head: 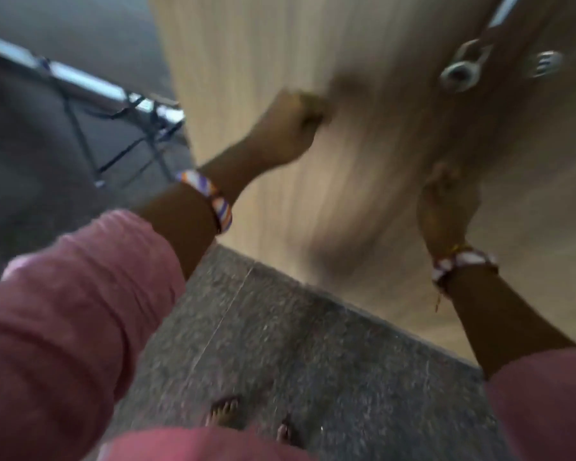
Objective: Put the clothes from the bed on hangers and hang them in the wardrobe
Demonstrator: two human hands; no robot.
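Against wardrobe door (280, 61), curled left fingers (308, 109)

Both forearms are covered to about mid-length by loose, rumpled pink fabric sleeves: the left pink sleeve (63, 314) and the right pink sleeve (543, 404). Behind the left hand (285, 128), a broad woven wristband striped in white, orange and purple (210, 199) is worn. Behind the right hand (448, 201), a narrower wristband patterned in white and dark red (463, 262) is worn, with thin yellow threads hanging from it. The frame is motion-blurred, so finer detail cannot be resolved.
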